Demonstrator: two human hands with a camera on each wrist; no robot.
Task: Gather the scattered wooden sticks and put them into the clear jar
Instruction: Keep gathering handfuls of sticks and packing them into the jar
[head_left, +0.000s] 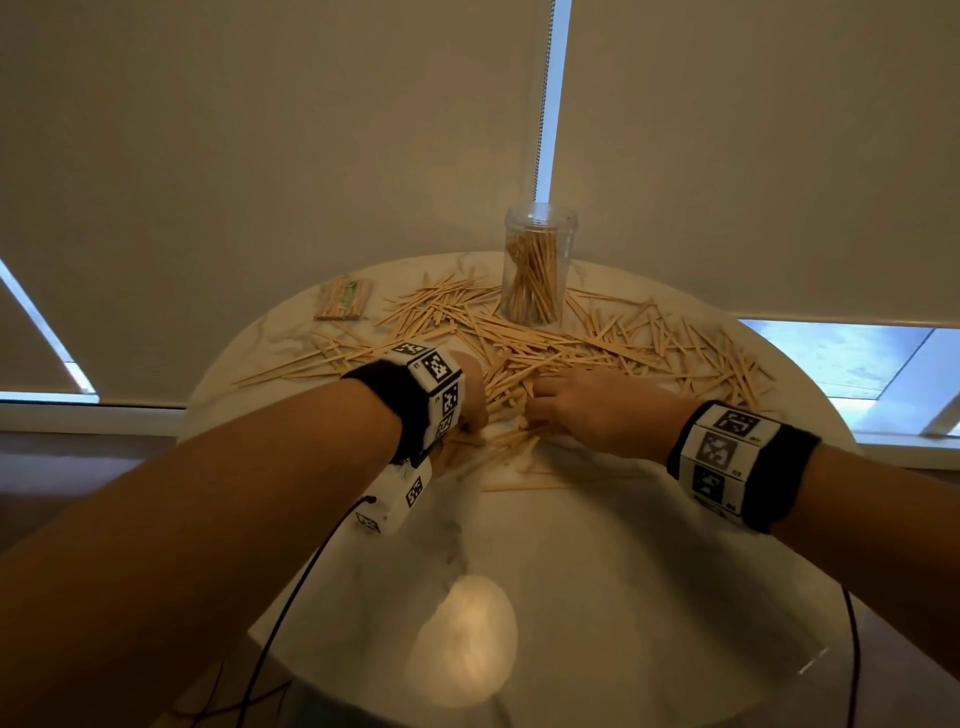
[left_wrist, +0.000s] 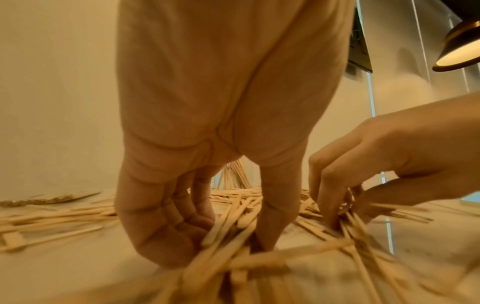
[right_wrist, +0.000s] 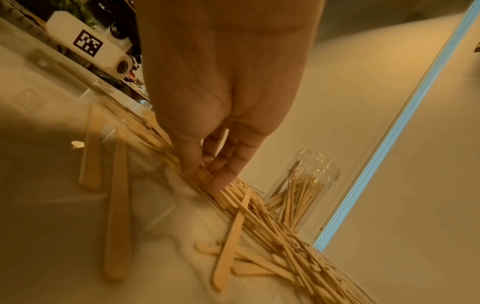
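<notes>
Many thin wooden sticks (head_left: 597, 343) lie scattered over the far half of a round marble table (head_left: 597, 545). The clear jar (head_left: 537, 270) stands upright at the table's far edge with a batch of sticks in it; the right wrist view also shows the jar (right_wrist: 303, 189). My left hand (head_left: 472, 415) is down in the pile, fingers curled round a clump of sticks (left_wrist: 228, 238). Just to its right, my right hand (head_left: 540, 405) pinches sticks between thumb and fingers (right_wrist: 205, 172). Both hands are a hand's width nearer to me than the jar.
A wrapped bundle of sticks (head_left: 345, 299) lies at the far left of the table. Roller blinds (head_left: 260, 156) hang close behind the jar. A lamp's reflection (head_left: 467, 639) shines on the bare near half. Cables (head_left: 291, 597) hang off the table's left edge.
</notes>
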